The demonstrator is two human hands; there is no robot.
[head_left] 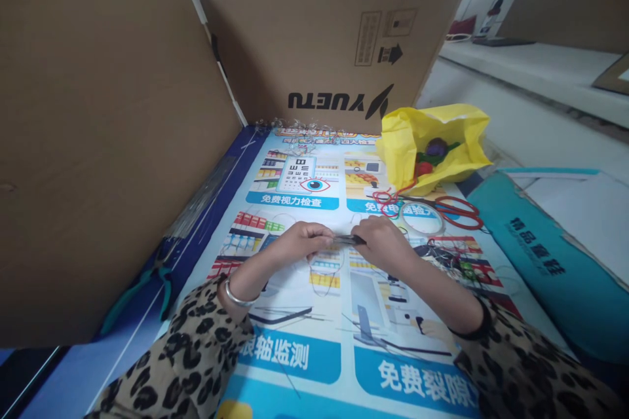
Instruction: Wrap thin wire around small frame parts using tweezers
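We take the yellow bag [400,150] as our landmark. Far to its left, a plain cardboard panel [98,118] fills our side of the view. At that panel's foot, well left of the bag and nearer to us, lie pliers [168,288] with teal handles, and just beyond them a sheaf of thin silvery strands [196,203]. Left of the bag and a little farther off, a loose wire tangle [304,127] runs along the foot of a second cardboard panel [314,26], its printing upside down.

Nearer than the bag, to its left, our left grip [309,240] pinches one end of a slim dark piece [346,239] — too small for us to tell what it is. Our right grip [382,243] is closed around the other end, so the piece spans the gap between both, above a printed sheet [345,301].

Just in front of the bag we see red cord [386,198], a roll of tape [422,218] and, slightly to the right, red-handled scissors [460,211]. The bag itself gapes toward us, with purple, green and red things inside. To its right and nearer stands a teal box [545,262] — its top partly white.
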